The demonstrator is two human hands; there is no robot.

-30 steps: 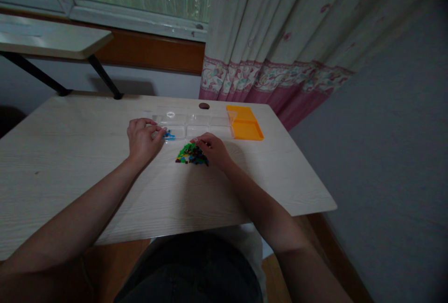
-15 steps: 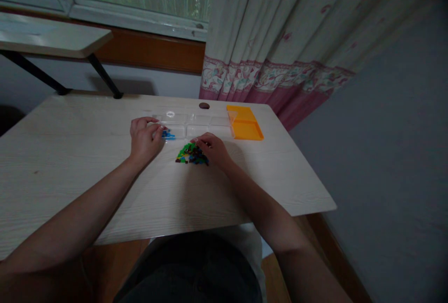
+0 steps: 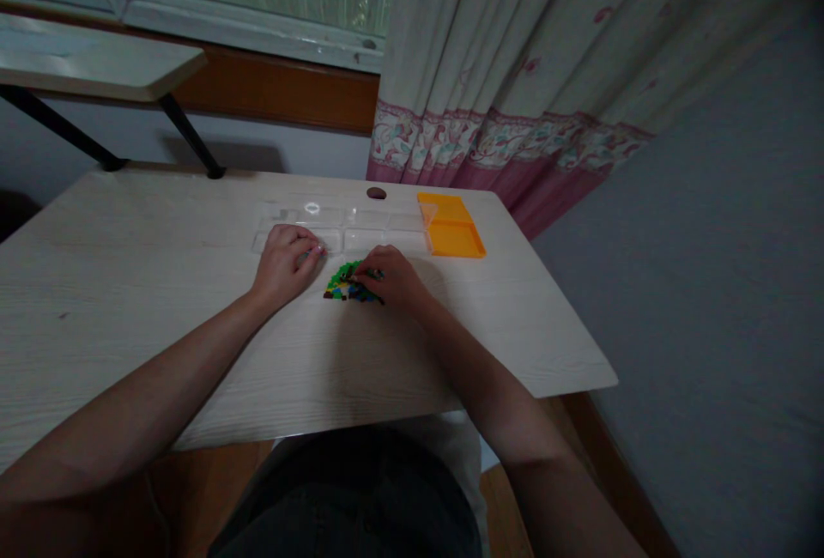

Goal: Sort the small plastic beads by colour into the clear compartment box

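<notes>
L hand (image 3: 291, 262) has slid right along clear tray's (image 3: 366, 229) front edge, part-covering it; R hand (image 3: 390, 276) at bits pile (image 3: 344, 290). Can't tell either grip.

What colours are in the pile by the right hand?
The pile mixes green, yellow, blue and dark pieces; head view shows it.

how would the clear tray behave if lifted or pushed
The clear tray is probably light: its walls look thin. Lying flat on the table, it would likely slide rather than tip. Its long shape might flex if lifted.
</notes>
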